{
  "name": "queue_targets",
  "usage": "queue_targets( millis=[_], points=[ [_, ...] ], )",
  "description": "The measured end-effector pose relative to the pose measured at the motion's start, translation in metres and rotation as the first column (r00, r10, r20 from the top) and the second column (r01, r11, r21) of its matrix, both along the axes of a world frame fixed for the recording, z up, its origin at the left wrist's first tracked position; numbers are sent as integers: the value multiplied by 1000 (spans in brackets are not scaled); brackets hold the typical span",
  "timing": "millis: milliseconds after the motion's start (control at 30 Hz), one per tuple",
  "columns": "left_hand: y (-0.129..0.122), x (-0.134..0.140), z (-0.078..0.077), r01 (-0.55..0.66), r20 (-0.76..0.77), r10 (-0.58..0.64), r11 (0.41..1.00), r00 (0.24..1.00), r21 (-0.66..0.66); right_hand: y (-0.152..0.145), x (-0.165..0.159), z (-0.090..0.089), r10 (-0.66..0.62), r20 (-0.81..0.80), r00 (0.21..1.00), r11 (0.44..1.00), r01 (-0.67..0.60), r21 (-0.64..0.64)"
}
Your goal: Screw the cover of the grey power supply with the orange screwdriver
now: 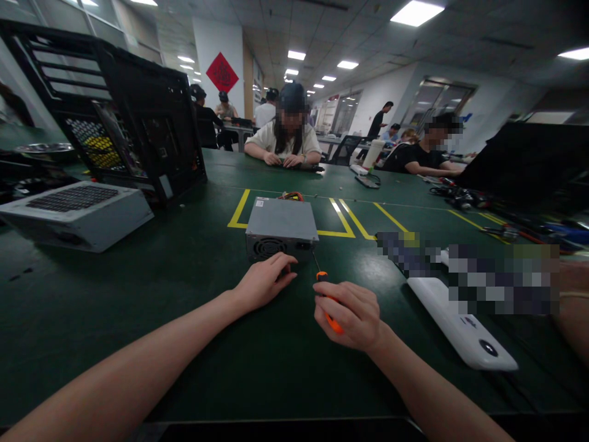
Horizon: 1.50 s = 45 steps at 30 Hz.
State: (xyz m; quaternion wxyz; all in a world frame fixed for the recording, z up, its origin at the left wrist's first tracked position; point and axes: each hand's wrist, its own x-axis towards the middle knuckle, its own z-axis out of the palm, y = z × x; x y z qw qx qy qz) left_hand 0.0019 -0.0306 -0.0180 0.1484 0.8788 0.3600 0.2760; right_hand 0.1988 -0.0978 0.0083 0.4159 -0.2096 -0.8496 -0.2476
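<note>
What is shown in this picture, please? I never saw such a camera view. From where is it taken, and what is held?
There is no robot: you see a person's two bare hands, through a camera worn on that person's head, looking forward and down. The right hand holds an orange-and-black screwdriver, its tip near the right front corner of a grey power supply. The left hand is at its front, apparently holding nothing. On the green table, another grey unit and a black computer case stand to the left.
</note>
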Motion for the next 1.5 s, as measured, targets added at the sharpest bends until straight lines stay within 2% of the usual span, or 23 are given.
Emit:
queue_targets(
  millis=[433,633,700,800,967,1100,1200,1367,1500],
  points=[
    [0,0,-1,12,10,-11,1000,1000,-7,1,2,-1,-48,-8,999,998,47,-33],
    [1,-1,-3,19,12,-19,1000,1000,0,-3,2,4,-52,-81,995,994,43,-104],
    [1,-1,-4,22,17,-22,1000,1000,4,-4,2,4,-82,-115,990,993,71,-98],
    [1,0,-3,26,19,-26,1000,999,3,-4,0,4,-60,-171,983,996,48,-75],
    [0,0,-1,19,7,-19,1000,1000,-5,-5,-1,6,-63,-118,991,992,49,-119],
    [-1,0,0,22,2,-22,1000,1000,-11,-7,-2,9,-102,-79,992,993,97,-72],
    [0,0,0,27,5,-27,1000,1000,-12,-7,-3,9,-133,-145,981,991,129,-35],
    [0,0,-1,22,11,-22,1000,1000,-4,-5,-5,7,-26,-266,964,999,17,-36],
    [0,1,-1,24,25,-24,1000,999,-1,-6,-6,6,5,-211,978,999,-16,-47]
  ],
)
